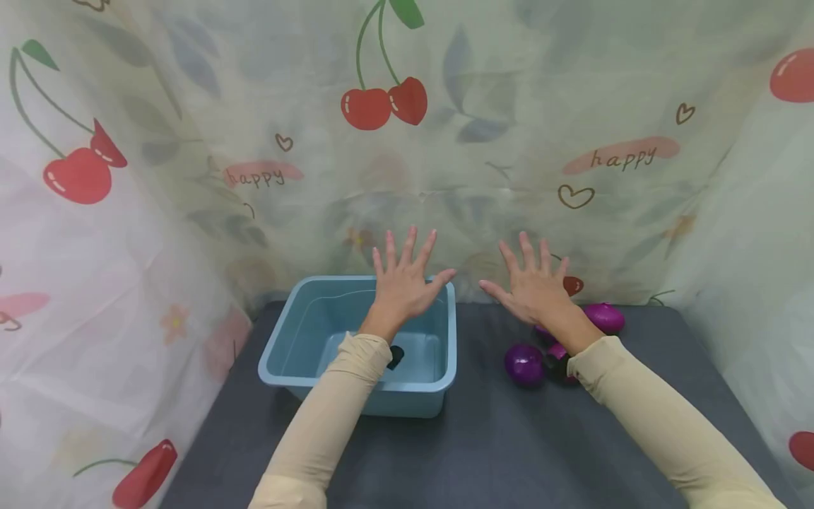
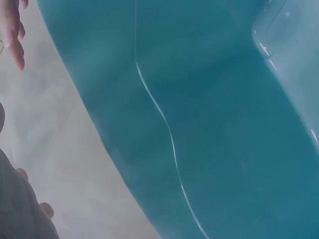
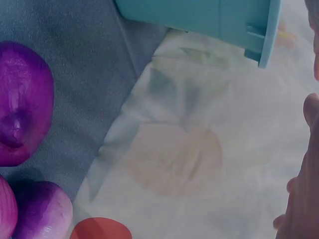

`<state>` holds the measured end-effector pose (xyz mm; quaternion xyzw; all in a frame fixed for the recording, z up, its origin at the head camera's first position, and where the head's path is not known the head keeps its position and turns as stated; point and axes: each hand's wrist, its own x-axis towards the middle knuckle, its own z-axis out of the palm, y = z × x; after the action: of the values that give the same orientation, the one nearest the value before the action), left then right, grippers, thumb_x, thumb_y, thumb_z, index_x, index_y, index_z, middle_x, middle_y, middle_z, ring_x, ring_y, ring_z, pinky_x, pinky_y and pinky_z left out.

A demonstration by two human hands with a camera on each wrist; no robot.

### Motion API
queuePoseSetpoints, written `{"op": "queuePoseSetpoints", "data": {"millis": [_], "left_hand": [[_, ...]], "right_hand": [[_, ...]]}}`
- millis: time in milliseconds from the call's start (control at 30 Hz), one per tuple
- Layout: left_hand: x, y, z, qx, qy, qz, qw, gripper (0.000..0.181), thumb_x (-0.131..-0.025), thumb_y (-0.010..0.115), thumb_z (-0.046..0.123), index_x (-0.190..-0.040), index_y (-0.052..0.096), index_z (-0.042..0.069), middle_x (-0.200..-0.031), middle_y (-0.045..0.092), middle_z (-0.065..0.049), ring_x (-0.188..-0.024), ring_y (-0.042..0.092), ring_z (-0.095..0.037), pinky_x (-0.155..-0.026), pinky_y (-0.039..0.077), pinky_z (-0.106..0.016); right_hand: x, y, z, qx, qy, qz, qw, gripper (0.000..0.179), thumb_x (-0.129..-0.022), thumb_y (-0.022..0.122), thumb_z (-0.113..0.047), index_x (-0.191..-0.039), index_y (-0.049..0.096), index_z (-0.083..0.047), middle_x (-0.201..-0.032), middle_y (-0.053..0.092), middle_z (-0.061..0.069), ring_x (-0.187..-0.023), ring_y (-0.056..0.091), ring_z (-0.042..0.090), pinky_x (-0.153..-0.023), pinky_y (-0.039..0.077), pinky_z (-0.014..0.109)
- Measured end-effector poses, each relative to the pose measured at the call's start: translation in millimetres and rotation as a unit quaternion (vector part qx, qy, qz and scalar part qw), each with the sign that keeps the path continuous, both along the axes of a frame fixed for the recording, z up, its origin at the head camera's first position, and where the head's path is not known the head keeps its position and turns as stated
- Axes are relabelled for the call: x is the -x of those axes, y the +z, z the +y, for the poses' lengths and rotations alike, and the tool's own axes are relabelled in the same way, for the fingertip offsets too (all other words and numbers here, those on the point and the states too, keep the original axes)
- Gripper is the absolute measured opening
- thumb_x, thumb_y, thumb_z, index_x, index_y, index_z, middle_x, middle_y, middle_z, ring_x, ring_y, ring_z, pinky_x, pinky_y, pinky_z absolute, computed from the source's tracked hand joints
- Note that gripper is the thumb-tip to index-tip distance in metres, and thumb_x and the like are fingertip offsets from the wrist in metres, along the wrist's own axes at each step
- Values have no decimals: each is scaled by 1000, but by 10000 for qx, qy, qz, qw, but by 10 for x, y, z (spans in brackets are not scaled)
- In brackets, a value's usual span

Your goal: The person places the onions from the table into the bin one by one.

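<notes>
My left hand is held up over the light blue plastic basin, palm away from me with fingers spread straight. It holds nothing. To its right, my right hand is raised the same way, fingers spread and bare. Below and behind that right wrist lie several purple onions; one round onion sits on the table and another onion lies further back. The wrist and forearm partly hide the others. In the right wrist view a shiny purple onion and a paler onion show at the left.
Dark grey cloth covers the table. A cherry-printed curtain hangs close behind and along both sides. The basin stands at the back left of the table, its inner wall filling most of the left wrist view.
</notes>
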<state>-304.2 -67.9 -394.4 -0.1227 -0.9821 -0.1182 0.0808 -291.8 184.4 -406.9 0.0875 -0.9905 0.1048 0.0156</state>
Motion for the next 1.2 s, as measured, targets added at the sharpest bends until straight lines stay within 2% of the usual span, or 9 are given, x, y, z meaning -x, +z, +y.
{"op": "queuePoseSetpoints", "data": {"millis": [133,333,500,667,800,1000,1200], "left_hand": [[-8,53,-32,94,32,73,9999,79,-96,28,79,-162,-3,46,-175,-5,2,-160,-12,-42,-125,-3,-68],[-15,131,-108,62,-77,83,9999,78,-97,29,77,-163,2,44,-175,-3,2,-160,-13,-41,-125,-4,-67],[-23,204,-203,-35,-168,12,9999,75,-99,31,74,-162,4,46,-175,-3,4,-160,-15,-38,-126,-5,-65],[-42,271,-335,-28,-205,46,9998,73,-100,31,73,-161,1,48,-175,-2,5,-161,-14,-37,-127,-4,-64],[-68,323,-473,5,-244,104,9996,73,-99,30,73,-161,1,49,-175,0,5,-161,-12,-36,-127,-3,-63],[-135,387,-750,0,-223,188,9996,72,-101,34,70,-162,2,48,-175,3,4,-161,-7,-36,-127,0,-64],[-164,434,-1021,5,-218,240,9995,72,-102,37,67,-162,3,48,-175,5,4,-161,-5,-37,-126,3,-65]], "right_hand": [[1,-24,30,60,167,211,9996,97,-95,30,-81,-166,2,-21,-172,-10,20,-156,-7,54,-116,1,80],[-34,-97,122,342,501,402,9974,92,-98,36,-73,-166,6,-18,-171,1,24,-156,4,53,-121,11,73],[-115,-134,195,644,748,131,9950,94,-98,42,-70,-166,4,-18,-171,3,23,-157,8,48,-122,16,70],[-246,-164,255,848,938,-248,9917,97,-97,52,-66,-166,6,-15,-170,6,24,-155,13,52,-118,20,74],[-345,-257,310,856,1125,-418,9891,95,-96,60,-59,-163,17,-7,-167,17,27,-151,19,53,-116,25,73],[-461,-475,380,738,1330,-278,9880,87,-92,71,-51,-156,37,-3,-156,40,26,-143,37,50,-115,33,68],[-580,-616,428,328,1448,2,9889,66,-87,77,-50,-133,64,-4,-131,66,19,-128,56,42,-110,38,64]]}}
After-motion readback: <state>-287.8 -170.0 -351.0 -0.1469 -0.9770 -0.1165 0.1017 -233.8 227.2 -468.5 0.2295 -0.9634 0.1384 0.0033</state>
